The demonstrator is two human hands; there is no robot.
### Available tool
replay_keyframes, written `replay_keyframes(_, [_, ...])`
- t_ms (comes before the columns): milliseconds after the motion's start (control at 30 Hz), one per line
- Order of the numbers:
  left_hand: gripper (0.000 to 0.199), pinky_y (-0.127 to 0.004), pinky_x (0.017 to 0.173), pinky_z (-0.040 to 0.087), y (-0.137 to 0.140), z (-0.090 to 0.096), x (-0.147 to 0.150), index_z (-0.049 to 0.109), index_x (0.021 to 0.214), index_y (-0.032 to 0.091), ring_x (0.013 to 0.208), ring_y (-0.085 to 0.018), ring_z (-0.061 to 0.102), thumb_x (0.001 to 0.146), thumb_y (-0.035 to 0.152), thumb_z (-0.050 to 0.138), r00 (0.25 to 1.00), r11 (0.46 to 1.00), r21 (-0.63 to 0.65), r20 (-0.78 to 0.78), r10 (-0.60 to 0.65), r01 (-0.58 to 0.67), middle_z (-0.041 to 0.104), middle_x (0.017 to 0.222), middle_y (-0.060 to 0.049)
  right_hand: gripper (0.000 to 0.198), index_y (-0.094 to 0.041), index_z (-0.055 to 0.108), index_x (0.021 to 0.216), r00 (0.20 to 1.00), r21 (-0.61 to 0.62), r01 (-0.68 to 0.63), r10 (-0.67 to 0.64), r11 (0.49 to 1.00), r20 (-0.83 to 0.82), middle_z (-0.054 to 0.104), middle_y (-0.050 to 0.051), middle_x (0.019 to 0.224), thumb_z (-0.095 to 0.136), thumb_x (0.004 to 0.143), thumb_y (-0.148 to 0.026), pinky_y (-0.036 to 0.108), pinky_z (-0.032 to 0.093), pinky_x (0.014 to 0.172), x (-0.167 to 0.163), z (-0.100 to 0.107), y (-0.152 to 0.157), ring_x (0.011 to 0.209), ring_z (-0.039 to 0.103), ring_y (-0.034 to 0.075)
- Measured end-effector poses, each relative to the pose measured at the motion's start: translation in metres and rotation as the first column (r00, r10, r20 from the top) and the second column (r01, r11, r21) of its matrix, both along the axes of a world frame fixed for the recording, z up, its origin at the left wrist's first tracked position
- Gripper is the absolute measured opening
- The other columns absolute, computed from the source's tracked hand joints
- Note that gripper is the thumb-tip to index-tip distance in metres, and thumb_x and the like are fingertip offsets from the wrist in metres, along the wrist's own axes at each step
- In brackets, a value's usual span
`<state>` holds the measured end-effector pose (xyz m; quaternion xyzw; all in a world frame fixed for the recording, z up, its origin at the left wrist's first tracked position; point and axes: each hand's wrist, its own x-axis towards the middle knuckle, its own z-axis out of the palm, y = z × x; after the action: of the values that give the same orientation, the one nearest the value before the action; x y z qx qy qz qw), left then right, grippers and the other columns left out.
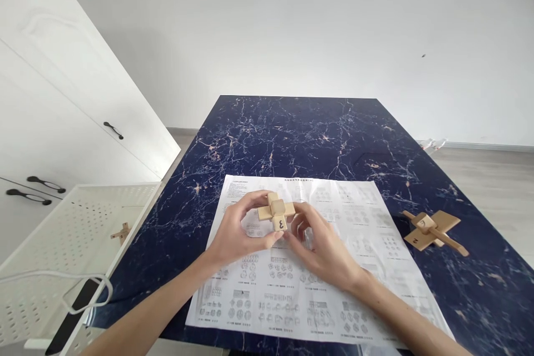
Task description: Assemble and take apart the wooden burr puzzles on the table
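L hand has thumb & fingers closed on a wooden puzzle, cross-shaped, w/ a black no. on its near end, prob. a 3. R hand is curled, thumb & forefinger at the puzzle's R side. Puzzle is over the printed sheet; can't tell if it touches. Off to L, a white cable lies on a perforated white shelf w/ a small wooden piece. Second puzzle sits R of sheet on the dark blue table. Beyond: white cupboard at L, pale wall behind.
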<state>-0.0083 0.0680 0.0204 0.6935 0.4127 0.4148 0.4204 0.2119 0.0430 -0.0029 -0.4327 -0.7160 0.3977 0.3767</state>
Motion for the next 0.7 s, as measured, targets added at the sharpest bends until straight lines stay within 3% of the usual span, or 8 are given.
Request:
replay_keyframes(200, [0.06,-0.043,0.098,0.058,0.0006,-0.0023,0.0016,0.063,0.129,0.024,0.107,-0.026,0.072,0.075,0.025,0.089,0.996,0.993,0.114,-0.093,0.008,0.002,0.074,0.117,-0.005,0.034,-0.03,0.048,0.141,0.977,-0.006,0.0,-0.001,1.0,-0.213,0.064,0.004,0.107,0.054,0.108,-0.031,0.038,0.059,0.078,0.0083,0.0043,0.0022,0.085,0.065,0.019])
replay_keyframes(367, [0.064,-0.04,0.09,0.056,-0.0011,-0.0034,0.0022,0.06,0.134,0.026,0.101,-0.024,0.067,0.078,0.03,0.091,0.979,0.977,0.195,-0.202,-0.041,0.081,0.069,0.113,-0.004,0.02,-0.026,0.061,0.124,0.99,-0.09,-0.04,0.028,0.995,-0.139,0.068,0.001,0.088,0.055,0.111,-0.041,0.033,0.054,0.071,0.0083,0.0039,0.0029,0.075,0.063,0.017])
replay_keyframes(433, [0.066,-0.041,0.092,0.056,-0.0011,-0.0039,0.0028,0.059,0.136,0.028,0.103,-0.024,0.066,0.08,0.034,0.092,0.976,0.979,0.167,-0.204,-0.08,0.115,0.067,0.115,-0.004,0.021,-0.025,0.063,0.119,0.989,-0.114,-0.038,0.022,0.993,-0.143,0.067,0.0,0.083,0.054,0.112,-0.042,0.032,0.052,0.069,0.0078,0.0027,0.003,0.073,0.062,0.016])
replay_keyframes(600, [0.093,-0.049,0.105,0.053,0.0002,-0.0082,0.0025,0.051,0.148,0.033,0.119,-0.03,0.063,0.071,0.054,0.098,0.989,0.992,0.032,-0.087,-0.122,0.125,0.061,0.133,-0.009,0.022,-0.024,0.064,0.116,0.979,-0.115,-0.009,-0.015,0.993,-0.205,0.068,0.002,0.087,0.057,0.11,-0.044,0.032,0.054,0.07,0.0082,-0.0003,0.0022,0.075,0.065,0.017])
replay_keyframes(700, [0.082,-0.05,0.107,0.052,0.0002,-0.0079,0.002,0.053,0.146,0.032,0.124,-0.031,0.064,0.077,0.054,0.093,0.983,0.979,-0.102,-0.044,-0.179,0.174,0.064,0.137,-0.009,0.02,-0.026,0.064,0.117,0.971,-0.132,-0.024,-0.008,0.991,-0.237,0.072,0.004,0.096,0.061,0.109,-0.043,0.034,0.057,0.075,0.0077,-0.0004,0.002,0.082,0.069,0.019])
